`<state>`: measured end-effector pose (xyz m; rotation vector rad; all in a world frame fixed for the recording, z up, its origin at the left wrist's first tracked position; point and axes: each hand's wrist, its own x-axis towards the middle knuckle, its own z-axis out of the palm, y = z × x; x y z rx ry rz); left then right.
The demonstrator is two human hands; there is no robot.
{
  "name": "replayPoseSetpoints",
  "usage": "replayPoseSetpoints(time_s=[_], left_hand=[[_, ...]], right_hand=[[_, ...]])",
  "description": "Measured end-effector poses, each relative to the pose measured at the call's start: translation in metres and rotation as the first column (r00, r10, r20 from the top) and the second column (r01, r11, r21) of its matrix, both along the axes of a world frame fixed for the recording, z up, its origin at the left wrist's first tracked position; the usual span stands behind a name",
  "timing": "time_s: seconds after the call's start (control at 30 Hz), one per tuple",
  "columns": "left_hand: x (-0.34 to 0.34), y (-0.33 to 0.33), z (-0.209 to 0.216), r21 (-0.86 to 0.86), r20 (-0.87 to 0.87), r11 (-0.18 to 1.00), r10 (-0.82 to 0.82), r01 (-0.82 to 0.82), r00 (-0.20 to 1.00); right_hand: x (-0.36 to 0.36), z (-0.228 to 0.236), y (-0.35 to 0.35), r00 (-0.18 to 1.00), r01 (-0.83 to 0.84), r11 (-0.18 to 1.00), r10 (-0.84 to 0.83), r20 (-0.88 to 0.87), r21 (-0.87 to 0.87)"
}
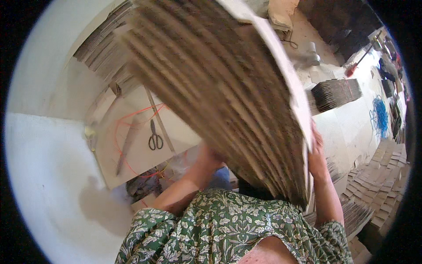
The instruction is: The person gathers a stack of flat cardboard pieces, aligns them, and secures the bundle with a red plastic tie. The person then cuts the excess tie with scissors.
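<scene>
A thick stack of brown corrugated cardboard pieces (220, 97) fills the middle of the view, tilted and blurred by motion, its lower end close to my chest. My right hand (315, 152) grips its right edge, along a pale outer sheet, fingers wrapped round it. Against the left underside is my left hand (212, 155), its fingers hidden behind the cardboard. To the left, black-handled scissors (155, 137) lie on a pale board (176, 136), next to a loop of orange string (116, 132) and a long flat strip (127, 147).
More stacked cardboard (103, 48) leans at the far left by a white wall (44, 154). On the right stand a tied cardboard bundle (337, 93), a tangle of blue string (379, 116) and many small cardboard pieces (373, 185) across the floor.
</scene>
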<state>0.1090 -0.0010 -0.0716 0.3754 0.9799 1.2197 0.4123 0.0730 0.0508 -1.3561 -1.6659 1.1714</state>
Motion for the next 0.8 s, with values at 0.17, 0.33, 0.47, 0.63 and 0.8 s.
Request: replayPoseSetpoints(time_s=[0.17, 0.33, 0.47, 0.63, 0.8], left_hand=[[-0.087, -0.010, 0.018, -0.181, 0.249, 0.929, 0.359, -0.321, 0.899], [-0.151, -0.018, -0.007, -0.144, 0.112, 0.890, 0.449, -0.433, 0.886], [-0.181, -0.027, -0.046, -0.302, -0.018, 0.811, 0.520, -0.501, 0.854], [-0.209, -0.007, -0.122, -0.394, -0.200, 0.775, 0.453, -0.494, 0.869], [-0.203, 0.010, -0.111, -0.424, -0.257, 0.792, 0.359, -0.439, 0.897]], right_hand=[[-0.126, -0.056, 0.047, 0.969, -0.233, 0.970, 0.226, -0.098, -0.075], [-0.228, -0.103, 0.083, 0.906, -0.415, 0.854, 0.360, -0.221, -0.312], [-0.278, -0.149, 0.108, 0.893, -0.431, 0.706, 0.423, -0.153, -0.563], [-0.301, -0.274, 0.117, 0.948, -0.292, 0.882, 0.317, 0.007, -0.371], [-0.290, -0.257, 0.112, 0.919, -0.324, 0.855, 0.386, 0.080, -0.404]])
